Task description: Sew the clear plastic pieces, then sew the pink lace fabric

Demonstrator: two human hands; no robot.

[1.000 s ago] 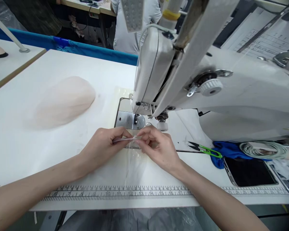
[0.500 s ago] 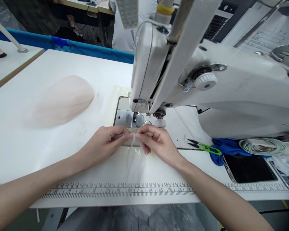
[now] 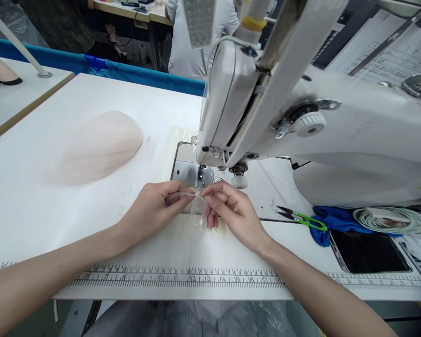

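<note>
My left hand and my right hand meet just in front of the sewing machine's needle plate. Both pinch the top edge of a thin sheer strip of fabric that hangs down from the fingertips toward the table's front edge. The fingers of each hand are closed on that edge. The white sewing machine rises right behind the hands, its presser foot a short way beyond the fingertips.
A pale pink heap of sheer fabric lies to the left on the white table. Green-handled thread snips, blue cloth, a phone and coiled cord sit at right. A printed ruler runs along the front edge. A person stands behind.
The hands stay together on the sheer strip; the right hand's fingers have shifted slightly along its edge. The view has moved a little.
</note>
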